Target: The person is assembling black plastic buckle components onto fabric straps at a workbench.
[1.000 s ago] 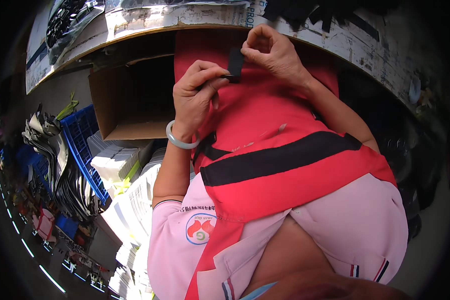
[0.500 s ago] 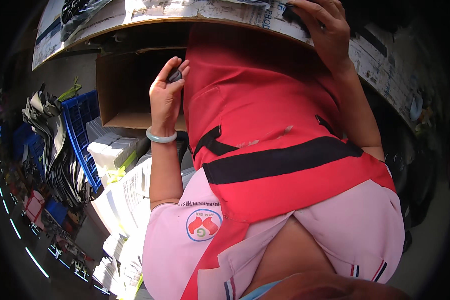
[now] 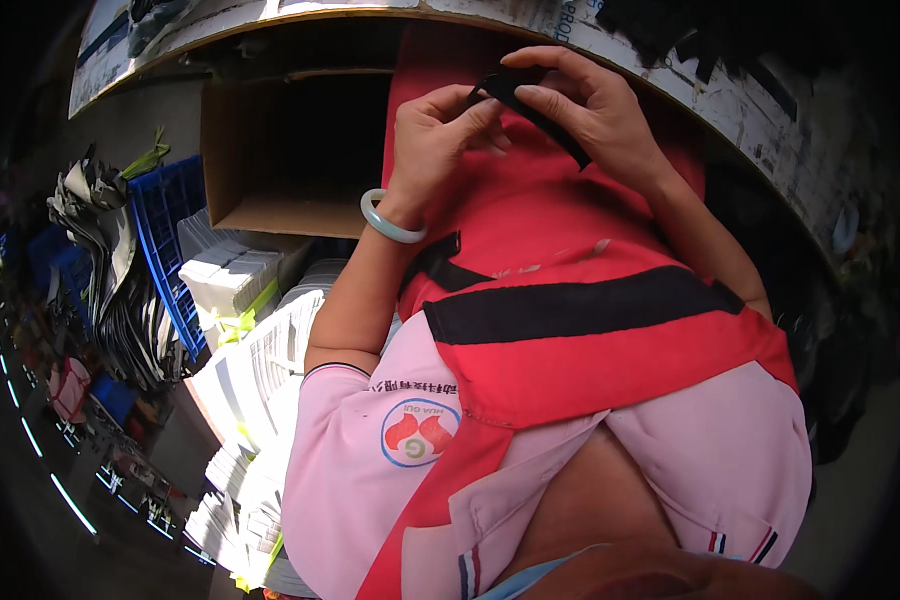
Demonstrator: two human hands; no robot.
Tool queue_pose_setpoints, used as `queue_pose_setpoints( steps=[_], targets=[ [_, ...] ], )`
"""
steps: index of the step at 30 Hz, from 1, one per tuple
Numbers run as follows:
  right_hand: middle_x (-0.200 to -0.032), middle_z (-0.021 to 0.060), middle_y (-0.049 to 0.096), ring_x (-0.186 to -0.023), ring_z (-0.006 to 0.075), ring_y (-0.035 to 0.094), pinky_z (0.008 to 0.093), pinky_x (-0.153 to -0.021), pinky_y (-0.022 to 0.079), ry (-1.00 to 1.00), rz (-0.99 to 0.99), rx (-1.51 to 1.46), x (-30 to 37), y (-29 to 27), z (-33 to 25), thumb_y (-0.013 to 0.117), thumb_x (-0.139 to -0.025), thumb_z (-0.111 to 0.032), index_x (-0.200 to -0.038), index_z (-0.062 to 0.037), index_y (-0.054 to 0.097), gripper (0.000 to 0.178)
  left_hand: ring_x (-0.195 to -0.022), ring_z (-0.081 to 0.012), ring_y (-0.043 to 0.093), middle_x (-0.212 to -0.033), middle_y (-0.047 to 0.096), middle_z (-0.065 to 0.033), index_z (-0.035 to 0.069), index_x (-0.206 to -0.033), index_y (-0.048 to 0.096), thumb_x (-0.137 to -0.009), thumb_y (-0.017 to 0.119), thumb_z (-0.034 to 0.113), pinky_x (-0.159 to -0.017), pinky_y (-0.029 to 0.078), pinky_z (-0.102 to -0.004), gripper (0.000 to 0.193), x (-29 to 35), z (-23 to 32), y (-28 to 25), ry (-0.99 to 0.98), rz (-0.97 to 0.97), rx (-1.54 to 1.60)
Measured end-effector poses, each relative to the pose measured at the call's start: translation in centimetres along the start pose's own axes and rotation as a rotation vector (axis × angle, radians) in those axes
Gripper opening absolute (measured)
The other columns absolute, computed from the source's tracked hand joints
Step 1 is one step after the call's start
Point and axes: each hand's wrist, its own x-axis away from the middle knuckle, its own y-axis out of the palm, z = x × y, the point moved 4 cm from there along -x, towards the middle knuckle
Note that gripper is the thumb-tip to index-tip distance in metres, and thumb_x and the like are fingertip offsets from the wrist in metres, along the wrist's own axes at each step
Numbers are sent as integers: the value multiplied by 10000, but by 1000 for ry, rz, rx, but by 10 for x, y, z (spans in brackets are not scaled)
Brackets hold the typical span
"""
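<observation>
My left hand [image 3: 442, 138], with a pale green bangle [image 3: 392, 220] at its wrist, is closed in a pinch at the near end of a narrow black strip [image 3: 562, 138]. My right hand [image 3: 602, 122] grips the same strip between thumb and fingers, and a loose end of it hangs down below the thumb. Both hands meet in front of my red apron [image 3: 530, 220], just short of the table edge. The small dark piece last seen in my left hand is hidden by its fingers, if still there.
A table [image 3: 660, 75] with a worn, paper-covered top curves across the far side, black pieces [image 3: 670, 30] lying on it. Beneath it stands an open cardboard box [image 3: 280, 215]. To the left are a blue plastic crate [image 3: 168, 230], stacked dark sheets [image 3: 120, 290] and tied white bundles [image 3: 235, 275].
My right hand has come back from the table with the black strip. My left hand has moved right to meet it, and its fingers have closed at the strip.
</observation>
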Motion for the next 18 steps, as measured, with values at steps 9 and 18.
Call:
queue_pose_setpoints(
  steps=[9,18],
  targets=[
    [-749,7,630,-631,36,559,195,-551,457,110,38,-72,-6,-7,24,619,-928,-204,-954,-3,641,204,-849,-210,685,-964,656,-112,-40,-989,591,-868,634,-33,-760,608,-325,129,-6,9,3,147,182,208],
    [-696,12,616,-578,38,546,178,-502,434,373,-50,-189,-1,5,30,616,-924,-213,-930,-21,628,193,-762,-94,638,-864,679,-44,-42,-1037,665,-861,636,-13,-686,520,-213,181,-5,-3,13,262,211,-203]
  ],
)
